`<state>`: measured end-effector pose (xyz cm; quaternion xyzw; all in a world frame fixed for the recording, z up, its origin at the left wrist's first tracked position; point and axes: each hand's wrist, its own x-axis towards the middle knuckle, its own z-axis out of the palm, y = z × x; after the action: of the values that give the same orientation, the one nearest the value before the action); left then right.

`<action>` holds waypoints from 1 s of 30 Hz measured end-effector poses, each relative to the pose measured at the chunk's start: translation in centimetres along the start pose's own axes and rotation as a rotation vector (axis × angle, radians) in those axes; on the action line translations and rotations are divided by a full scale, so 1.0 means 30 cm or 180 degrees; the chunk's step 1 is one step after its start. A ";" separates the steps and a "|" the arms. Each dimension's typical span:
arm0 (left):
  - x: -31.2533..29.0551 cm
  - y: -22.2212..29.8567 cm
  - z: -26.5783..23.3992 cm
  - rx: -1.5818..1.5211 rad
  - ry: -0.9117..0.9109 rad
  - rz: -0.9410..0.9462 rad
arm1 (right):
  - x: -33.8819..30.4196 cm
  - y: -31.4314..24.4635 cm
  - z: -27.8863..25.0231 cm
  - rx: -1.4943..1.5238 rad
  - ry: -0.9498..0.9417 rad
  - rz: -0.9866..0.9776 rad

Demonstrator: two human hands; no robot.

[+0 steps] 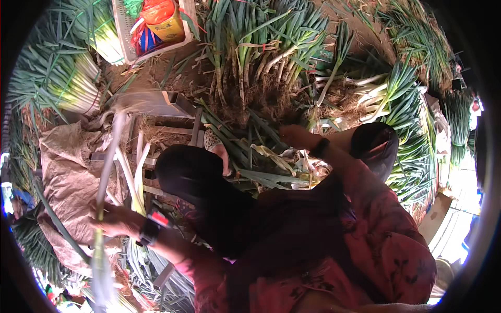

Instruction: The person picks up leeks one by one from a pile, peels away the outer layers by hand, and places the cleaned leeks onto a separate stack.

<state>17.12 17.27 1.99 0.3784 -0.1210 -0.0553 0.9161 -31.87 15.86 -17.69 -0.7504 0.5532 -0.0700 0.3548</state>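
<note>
Holding 1 leek (106, 169), L side of frame: L hand (117, 220) nearer, fingers wrapped round stalk, long axis approx vert, root end up (blurred). R hand (300, 136), ctr-right, grip can't tell; nearby, leek bundle (245, 52), upper ctr.

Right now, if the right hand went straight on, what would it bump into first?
Probably the green leek leaves just ahead of the right hand; height is hard to judge, so it might pass over them.

A near, head-worn fisheye looks down from above and right of the left hand (119, 220). It sees all around that grip.
</note>
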 end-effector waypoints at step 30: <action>-0.441 -0.283 0.570 0.0237 -0.2228 -0.3745 | 1.066 -0.008 0.229 0.1521 0.1417 0.1249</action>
<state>-0.24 2.20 5.30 0.3722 -0.1860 -0.6585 0.6270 -16.16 -9.13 -31.80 -0.4928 0.7180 -0.2892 0.3975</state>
